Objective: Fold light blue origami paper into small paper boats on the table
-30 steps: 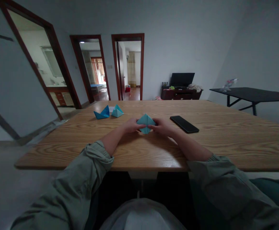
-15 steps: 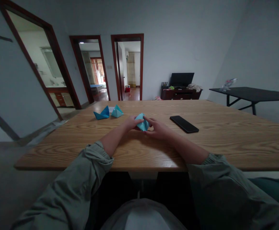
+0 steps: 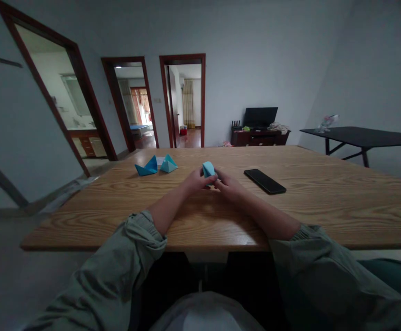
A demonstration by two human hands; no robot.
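Between my two hands is a light blue folded paper (image 3: 208,168), its top bent into a rounded curve. My left hand (image 3: 198,180) grips it from the left, with the thumb across its near side. From the right, my right hand (image 3: 227,185) closes its fingers on the paper's lower right edge. Parts of the paper are hidden behind the fingers. Farther off to the left stand a darker blue origami boat (image 3: 147,166) and a light blue folded paper piece (image 3: 168,164), side by side.
A black phone (image 3: 265,181) lies on the wooden table (image 3: 117,230) to the right of my hands. Behind the blue pieces is a small white paper (image 3: 160,161). A black table (image 3: 362,136) and a television (image 3: 260,117) on a cabinet stand beyond.
The held paper has turned and narrowed from a wide, pointed shape to a curved one. My hands have drawn closer round it. The view has tilted slightly upward.
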